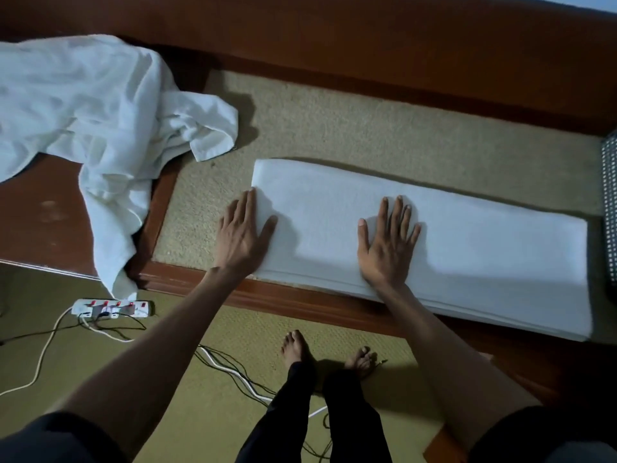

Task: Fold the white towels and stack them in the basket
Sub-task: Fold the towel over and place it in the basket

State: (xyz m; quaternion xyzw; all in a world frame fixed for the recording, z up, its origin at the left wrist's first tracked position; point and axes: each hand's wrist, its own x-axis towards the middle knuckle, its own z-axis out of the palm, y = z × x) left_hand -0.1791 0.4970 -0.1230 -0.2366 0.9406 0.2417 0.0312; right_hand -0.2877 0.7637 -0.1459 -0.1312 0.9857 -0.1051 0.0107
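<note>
From the head camera, the folded white towel (434, 242) lies as a long strip along the near edge of the carpeted surface (334, 128). Its near long side laps over the wooden rim (200, 285), and its right end reaches almost to the dark perforated container at the right edge, probably the basket (610, 208).

The main risk, as I judge it, is the stacked layers showing along that near side. If the next fold is lifted from one end only, they could shear apart or slide off the rim toward the floor. A fold started before the strip is pressed flat would trap a ridge and make a lopsided bundle for stacking.

The heap of unfolded white towels (100, 105) hangs over the near left corner down to a power strip (113, 309). A careless pull on it could drag the strip or its cables (233, 372), which also run close to the bare feet.

Both hands are released and flat, gripping nothing. The left hand (242, 235) rests palm down at the towel's left end, thumb on the cloth, fingers straight along the short edge. The right hand (387, 248) presses palm down further right with its fingers spread and pointing toward the far edge.
</note>
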